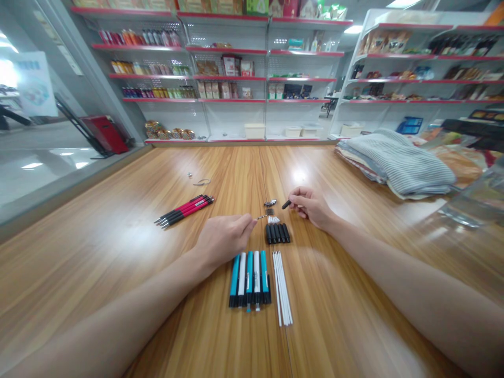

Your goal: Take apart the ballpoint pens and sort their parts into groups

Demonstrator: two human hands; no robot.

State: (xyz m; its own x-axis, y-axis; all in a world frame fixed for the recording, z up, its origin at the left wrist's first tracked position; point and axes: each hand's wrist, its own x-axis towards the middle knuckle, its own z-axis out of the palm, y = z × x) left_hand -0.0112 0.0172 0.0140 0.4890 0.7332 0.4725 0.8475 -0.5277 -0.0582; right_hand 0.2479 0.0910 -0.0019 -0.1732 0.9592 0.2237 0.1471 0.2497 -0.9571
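My left hand is closed in a pinch on a small metal spring, just left of a row of black pen grips. My right hand is closed on a short black pen part, a little above and right of that row. Between the hands lie small white tips and a heap of metal springs. Nearer me lie several teal and white pen barrels side by side, with several white refills to their right.
Assembled red-and-black pens lie to the left on the wooden table. A bent wire piece lies farther back. Folded striped cloths are stacked at the right. Store shelves line the back wall.
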